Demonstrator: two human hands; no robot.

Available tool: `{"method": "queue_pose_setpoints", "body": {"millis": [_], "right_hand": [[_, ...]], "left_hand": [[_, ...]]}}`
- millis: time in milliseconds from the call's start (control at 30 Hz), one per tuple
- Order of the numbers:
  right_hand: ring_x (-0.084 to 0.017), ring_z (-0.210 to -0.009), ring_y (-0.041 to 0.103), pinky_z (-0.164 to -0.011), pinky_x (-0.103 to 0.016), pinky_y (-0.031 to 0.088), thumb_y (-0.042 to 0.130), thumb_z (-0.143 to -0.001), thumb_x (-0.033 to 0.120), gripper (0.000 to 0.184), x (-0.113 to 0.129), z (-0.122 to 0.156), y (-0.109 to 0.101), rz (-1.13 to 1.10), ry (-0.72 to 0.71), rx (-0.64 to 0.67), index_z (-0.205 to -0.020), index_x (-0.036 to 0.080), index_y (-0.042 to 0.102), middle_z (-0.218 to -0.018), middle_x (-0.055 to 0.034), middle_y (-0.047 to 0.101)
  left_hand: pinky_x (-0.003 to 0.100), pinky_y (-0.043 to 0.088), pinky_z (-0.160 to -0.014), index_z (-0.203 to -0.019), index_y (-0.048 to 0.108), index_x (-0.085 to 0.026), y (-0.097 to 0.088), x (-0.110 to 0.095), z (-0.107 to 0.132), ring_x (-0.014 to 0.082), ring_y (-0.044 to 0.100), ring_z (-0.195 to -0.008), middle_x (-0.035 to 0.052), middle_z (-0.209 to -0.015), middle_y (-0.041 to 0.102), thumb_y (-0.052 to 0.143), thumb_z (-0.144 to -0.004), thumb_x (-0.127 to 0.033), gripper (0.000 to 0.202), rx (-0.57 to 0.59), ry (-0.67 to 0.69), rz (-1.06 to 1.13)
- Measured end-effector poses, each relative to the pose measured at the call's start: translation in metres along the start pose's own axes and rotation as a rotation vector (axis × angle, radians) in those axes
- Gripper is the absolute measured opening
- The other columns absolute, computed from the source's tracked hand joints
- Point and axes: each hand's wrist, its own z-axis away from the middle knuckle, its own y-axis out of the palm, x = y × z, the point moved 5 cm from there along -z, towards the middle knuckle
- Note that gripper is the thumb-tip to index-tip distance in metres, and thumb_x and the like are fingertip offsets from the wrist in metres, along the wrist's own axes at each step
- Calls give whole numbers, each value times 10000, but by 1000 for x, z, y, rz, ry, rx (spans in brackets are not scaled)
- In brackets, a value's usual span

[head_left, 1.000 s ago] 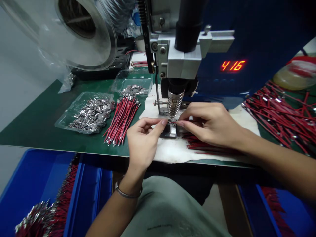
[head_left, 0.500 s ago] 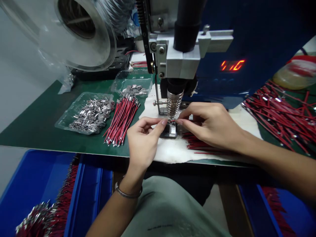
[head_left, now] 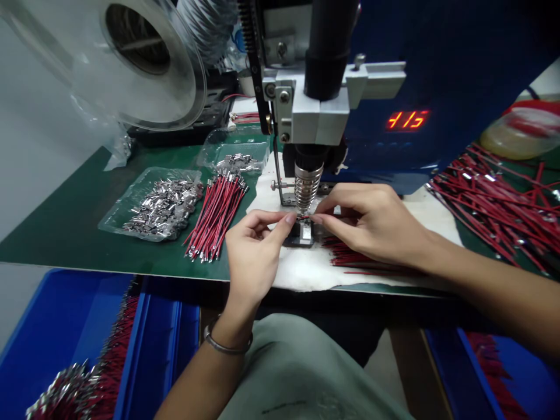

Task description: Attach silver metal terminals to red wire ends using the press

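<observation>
My left hand (head_left: 256, 251) is closed in a pinch at the machine's small metal fixture (head_left: 305, 232). What lies between its thumb and forefinger is too small to make out. From the other side my right hand (head_left: 371, 224) pinches a thin red wire (head_left: 305, 217), a short bit of which shows between the two hands. Straight above the fingertips hangs the spring-wrapped iron (head_left: 308, 184) of a soldering machine. A bundle of red wires (head_left: 345, 252) lies on white paper under my right hand, partly hidden by it.
Left of my hands are a clear tray of small metal ferrules (head_left: 105, 221), a second clear tray (head_left: 205, 153) and a pile of red wires (head_left: 215, 216). More red wires (head_left: 503, 204) lie at right. Blue bins (head_left: 65, 309) stand below the green table (head_left: 56, 216).
My hands stay at the fixture, nearly still. The red digits on the blue machine have changed. The whole view has shifted slightly.
</observation>
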Motion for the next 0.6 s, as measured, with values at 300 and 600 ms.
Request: {"method": "queue_pose_setpoints", "body": {"millis": [300, 600], "right_hand": [[-153, -606, 609, -574, -294, 421, 655, -943, 209, 121, 3, 0, 0, 24, 35, -4, -878, 176, 752, -794, -48, 742], [-140, -598, 613, -569, -279, 418, 682, -923, 172, 97, 3, 1, 1, 17, 42, -38, -858, 154, 752, -781, -39, 746]], "left_hand": [[235, 445, -560, -779, 801, -183, -1, 0, 1, 132, 632, -649, 49, -763, 766, 891, -766, -348, 189, -6, -7, -9], [201, 405, -536, -782, 805, -177, 0, -1, -1, 86, 561, -580, 29, -736, 762, 899, -760, -338, 188, -1, -10, -5]]}}
